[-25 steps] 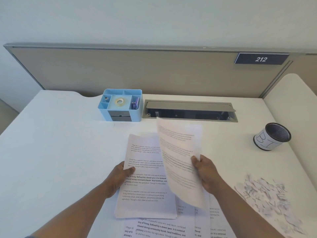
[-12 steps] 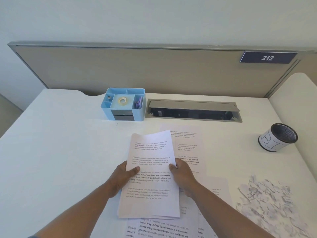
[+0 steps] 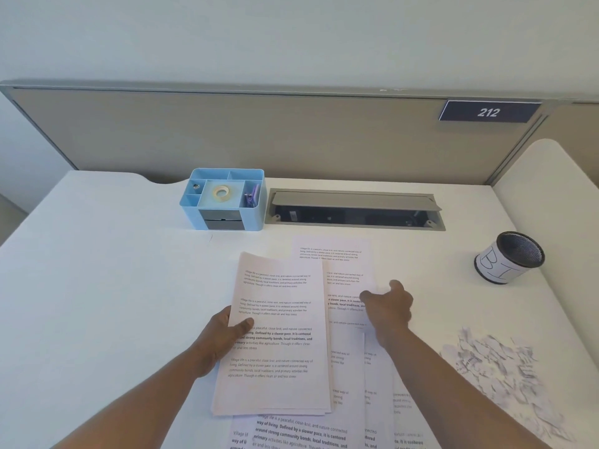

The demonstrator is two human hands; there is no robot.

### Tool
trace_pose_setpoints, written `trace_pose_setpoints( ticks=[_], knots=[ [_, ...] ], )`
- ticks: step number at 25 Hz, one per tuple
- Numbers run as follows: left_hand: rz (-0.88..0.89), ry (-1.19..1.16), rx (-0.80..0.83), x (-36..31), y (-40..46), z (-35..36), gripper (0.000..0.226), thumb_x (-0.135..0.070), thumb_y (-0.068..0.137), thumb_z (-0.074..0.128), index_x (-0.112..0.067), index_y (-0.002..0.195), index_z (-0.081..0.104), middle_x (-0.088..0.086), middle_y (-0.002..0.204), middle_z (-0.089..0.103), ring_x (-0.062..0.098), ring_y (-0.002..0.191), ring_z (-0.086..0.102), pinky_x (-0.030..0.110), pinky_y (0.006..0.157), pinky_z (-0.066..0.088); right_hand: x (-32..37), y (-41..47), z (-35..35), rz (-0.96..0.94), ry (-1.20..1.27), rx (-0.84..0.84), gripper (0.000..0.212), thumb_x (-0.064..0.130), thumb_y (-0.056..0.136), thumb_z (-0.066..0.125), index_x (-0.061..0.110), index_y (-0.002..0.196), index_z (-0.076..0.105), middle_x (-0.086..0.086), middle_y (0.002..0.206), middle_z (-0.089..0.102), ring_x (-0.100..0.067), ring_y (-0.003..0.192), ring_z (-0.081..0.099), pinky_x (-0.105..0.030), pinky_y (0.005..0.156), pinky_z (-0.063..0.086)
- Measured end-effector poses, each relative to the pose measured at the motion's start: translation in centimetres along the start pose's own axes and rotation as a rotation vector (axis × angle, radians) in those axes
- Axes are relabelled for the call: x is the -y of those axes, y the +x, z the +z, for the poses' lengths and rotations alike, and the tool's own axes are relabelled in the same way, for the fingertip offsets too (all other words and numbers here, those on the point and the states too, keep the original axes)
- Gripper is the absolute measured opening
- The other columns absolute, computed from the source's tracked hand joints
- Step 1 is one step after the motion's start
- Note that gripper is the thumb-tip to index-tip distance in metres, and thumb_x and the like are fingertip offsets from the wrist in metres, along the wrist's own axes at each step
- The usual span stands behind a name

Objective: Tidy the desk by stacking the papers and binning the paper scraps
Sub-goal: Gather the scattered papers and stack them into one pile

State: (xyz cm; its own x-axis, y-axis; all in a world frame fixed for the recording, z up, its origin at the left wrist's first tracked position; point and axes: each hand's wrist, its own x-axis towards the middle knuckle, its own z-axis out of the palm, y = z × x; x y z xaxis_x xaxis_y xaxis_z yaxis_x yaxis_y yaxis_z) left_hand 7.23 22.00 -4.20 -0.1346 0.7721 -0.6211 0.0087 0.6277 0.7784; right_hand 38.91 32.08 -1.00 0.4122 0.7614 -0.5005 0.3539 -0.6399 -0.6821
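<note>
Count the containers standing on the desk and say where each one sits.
2. A blue desk organizer stands at the back, left of the cable tray. A black mesh cup with a paper label stands at the right edge, beyond the paper scraps. None appear hidden.

blue organizer (image 3: 223,202), tape roll (image 3: 221,192) inside

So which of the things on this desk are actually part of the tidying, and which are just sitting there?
Part of the job:
- stack of papers, steadied by the left hand
- loose sheet under the right hand
- more sheets at the near edge
- paper scraps
- mesh bin

Just lying about:
- blue organiser with tape roll
- cable hatch
- sign 212
</note>
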Motion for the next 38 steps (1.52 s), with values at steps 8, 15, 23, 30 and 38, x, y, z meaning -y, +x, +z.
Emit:
trace_pose_setpoints(
  ticks=[8,15,23,30,38],
  knots=[
    [0.002,0.003,-0.017,0.0,0.0,0.2,0.025,-0.02,0.099,0.071,-0.016,0.123,0.063,0.007,0.107,0.08,0.031,0.096,0.078,0.055,0.093,0.06,-0.1,0.4,-0.2,0.064,-0.004,0.146,0.064,0.023,0.081,0.08,0.011,0.135,0.047,-0.003,0.126,0.053,-0.027,0.11,0.048,-0.035,0.08,0.04],
    [-0.006,-0.007,0.0,0.1,0.0,0.1,0.025,-0.02,0.1,0.069,-0.016,0.124,0.063,0.008,0.109,0.08,0.033,0.098,0.078,0.057,0.094,0.059,0.4,-0.9,0.5,-0.03,-0.164,0.164,0.077,0.024,0.08,0.077,0.015,0.146,0.038,-0.006,0.14,0.033,-0.027,0.1,0.044,-0.037,0.075,0.045],
    [0.003,-0.009,0.001,0.1,0.0,0.1,0.025,-0.019,0.1,0.069,-0.016,0.125,0.063,0.007,0.109,0.08,0.032,0.098,0.078,0.055,0.094,0.059,-0.3,-0.1,-0.9,-0.015,0.132,0.27,0.023,0.009,0.079,0.077,0.006,0.101,0.069,-0.009,0.097,0.077,-0.03,0.086,0.072,-0.044,0.083,0.06],
    [0.003,-0.005,0.004,0.3,0.2,-0.1,0.025,-0.019,0.1,0.07,-0.016,0.124,0.064,0.008,0.109,0.08,0.033,0.098,0.078,0.057,0.094,0.059,-0.6,0.7,-2.6,-0.251,-0.163,0.045,0.019,0.016,0.094,0.056,0.009,0.077,0.058,0.002,0.069,0.059,-0.024,0.061,0.049,-0.032,0.06,0.037],
    [0.004,0.003,-0.015,0.3,0.2,0.1,0.023,-0.02,0.099,0.07,-0.018,0.122,0.064,0.006,0.104,0.081,0.031,0.092,0.079,0.05,0.085,0.062,0.2,0.0,-6.2,-0.762,0.03,-0.363,0.026,0.018,0.107,0.049,0.01,0.123,0.069,0.002,0.102,0.073,-0.019,0.086,0.063,-0.028,0.072,0.044]
  ],
)
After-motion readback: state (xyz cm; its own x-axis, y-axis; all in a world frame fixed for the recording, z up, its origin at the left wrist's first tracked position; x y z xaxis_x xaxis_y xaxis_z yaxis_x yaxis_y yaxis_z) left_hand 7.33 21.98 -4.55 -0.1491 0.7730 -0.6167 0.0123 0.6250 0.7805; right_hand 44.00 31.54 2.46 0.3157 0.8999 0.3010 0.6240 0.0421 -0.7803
